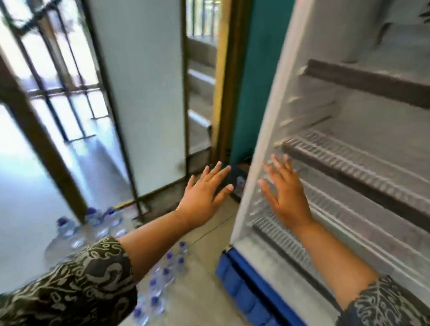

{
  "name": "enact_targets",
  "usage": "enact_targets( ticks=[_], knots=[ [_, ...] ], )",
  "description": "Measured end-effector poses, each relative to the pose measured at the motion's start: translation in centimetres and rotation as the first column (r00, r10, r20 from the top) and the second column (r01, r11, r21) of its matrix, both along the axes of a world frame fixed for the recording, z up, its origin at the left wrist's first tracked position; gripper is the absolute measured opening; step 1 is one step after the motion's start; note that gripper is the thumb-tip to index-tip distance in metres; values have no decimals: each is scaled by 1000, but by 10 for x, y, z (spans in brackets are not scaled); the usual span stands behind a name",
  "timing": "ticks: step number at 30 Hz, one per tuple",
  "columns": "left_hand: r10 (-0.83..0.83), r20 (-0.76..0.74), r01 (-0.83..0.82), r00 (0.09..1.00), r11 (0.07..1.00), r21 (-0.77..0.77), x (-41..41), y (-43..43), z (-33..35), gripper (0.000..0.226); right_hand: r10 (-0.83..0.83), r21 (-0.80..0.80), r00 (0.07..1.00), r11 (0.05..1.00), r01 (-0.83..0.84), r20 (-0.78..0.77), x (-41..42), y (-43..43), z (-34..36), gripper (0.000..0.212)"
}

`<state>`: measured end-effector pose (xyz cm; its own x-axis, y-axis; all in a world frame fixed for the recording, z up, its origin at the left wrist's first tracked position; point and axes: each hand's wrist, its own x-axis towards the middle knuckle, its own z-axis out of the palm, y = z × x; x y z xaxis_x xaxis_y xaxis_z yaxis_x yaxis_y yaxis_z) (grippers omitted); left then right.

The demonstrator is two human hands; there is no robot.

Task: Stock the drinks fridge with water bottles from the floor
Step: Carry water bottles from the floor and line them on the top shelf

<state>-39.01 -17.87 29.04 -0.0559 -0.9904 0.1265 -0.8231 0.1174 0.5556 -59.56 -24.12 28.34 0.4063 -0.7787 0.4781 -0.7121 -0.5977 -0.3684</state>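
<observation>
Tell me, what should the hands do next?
Probably reach down for a bottle. Both the left hand and right hand are open and empty, the fridge's white wire shelves look bare, and the clear plastic purple-capped water bottles wait on the floor.

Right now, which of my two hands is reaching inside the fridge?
The right hand: it is spread over the wire shelves inside the fridge. The left hand is outside, over the floor.

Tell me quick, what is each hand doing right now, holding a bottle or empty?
Left hand: open, fingers spread, holding nothing.
Right hand: open, fingers spread, holding nothing, in front of the fridge shelves.
</observation>
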Motion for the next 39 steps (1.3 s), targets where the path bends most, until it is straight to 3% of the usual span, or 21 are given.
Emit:
enact_targets(
  ticks=[7,12,18,23,28,32,35,37,39],
  knots=[
    [285,-46,-272,957,944,188,106,94,-71,56,252,290,966,930,-225,-57,125,46,-84,70],
    [424,-21,-398,906,866,302,190,129,-106,60,366,443,930,835,-326,-6,218,55,-117,63],
    [517,42,-494,855,787,369,287,150,-135,61,356,614,932,720,-324,73,319,62,-163,62],
    [626,28,-576,779,698,426,345,141,-168,64,304,745,952,627,-227,35,381,48,-203,70],
    [755,-85,-640,650,604,474,379,110,-219,69,225,826,974,546,-140,16,435,-3,-242,84],
    [854,-240,-678,462,514,526,402,76,-264,82,177,868,984,489,-80,-9,480,-56,-282,95],
    [917,-238,-716,321,400,572,422,47,-291,92,195,880,981,467,-91,-2,504,-79,-312,99],
    [938,-232,-736,256,345,583,440,28,-307,98,233,880,972,457,-131,24,515,-86,-331,95],
    [939,-235,-757,249,340,558,458,13,-321,101,276,855,961,491,-166,28,520,-88,-348,76]
  ],
)
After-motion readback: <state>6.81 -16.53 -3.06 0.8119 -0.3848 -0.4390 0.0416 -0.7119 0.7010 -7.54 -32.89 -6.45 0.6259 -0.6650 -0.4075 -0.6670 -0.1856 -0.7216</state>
